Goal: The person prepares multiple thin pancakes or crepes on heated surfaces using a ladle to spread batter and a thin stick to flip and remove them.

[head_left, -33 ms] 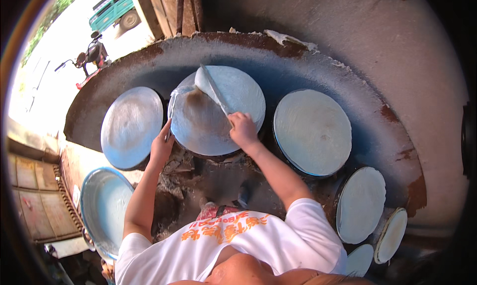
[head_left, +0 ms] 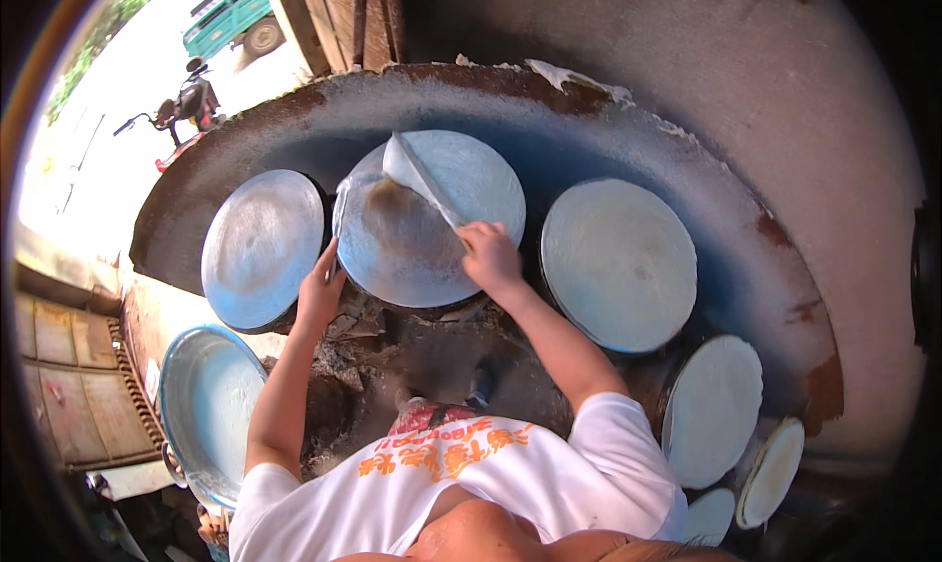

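In front of me is a round flat griddle (head_left: 378, 253). A pale batter layer (head_left: 481, 175) covers its far right part, and its left and near parts look bare and greyish. My right hand (head_left: 491, 253) is closed round the handle of a long, narrow spreader (head_left: 424, 178), its blade slanting to the far left across the griddle. A white mound of batter (head_left: 397, 162) lies against the blade near its far end. My left hand (head_left: 322, 285), at the griddle's left edge, grips a slim metal tool (head_left: 339, 214); its far end is hard to make out.
Left stands another greyish griddle (head_left: 263, 248); nearer is a blue-rimmed basin (head_left: 175, 366) of pale batter. To the right are a griddle with a pale sheet (head_left: 618, 263) and more pale rounds (head_left: 714, 410). A curved ledge (head_left: 687, 155) runs behind. A motorbike (head_left: 191, 101) stands outside.
My right hand has shifted slightly to the right with the spreader's handle. My left hand has hardly moved. The whole view has shifted a little.
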